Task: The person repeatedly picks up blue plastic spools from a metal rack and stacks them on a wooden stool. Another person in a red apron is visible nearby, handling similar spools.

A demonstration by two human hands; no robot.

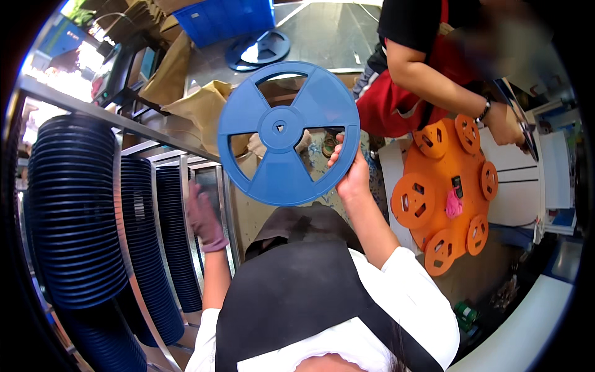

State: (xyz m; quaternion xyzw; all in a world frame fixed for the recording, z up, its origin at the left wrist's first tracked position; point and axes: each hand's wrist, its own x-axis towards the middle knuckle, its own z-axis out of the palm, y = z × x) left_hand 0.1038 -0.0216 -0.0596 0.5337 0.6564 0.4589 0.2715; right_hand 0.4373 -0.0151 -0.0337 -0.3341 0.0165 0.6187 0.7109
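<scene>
A large blue plastic reel with three cut-out windows and a small centre hole faces up before me. My right hand is bare and grips its rim at the lower right, some fingers showing through a window. My left hand, in a mauve glove, is raised beside the metal rack at the left. It is a little blurred, its fingers stretched out and nothing in them. Nearest to it are the rack's posts and a row of dark blue reels standing on edge.
More dark reels fill the rack. Another reel lies on the metal table near a blue bin. At right, a co-worker's hand holds a dark disc beside an orange round fixture bearing several orange reels.
</scene>
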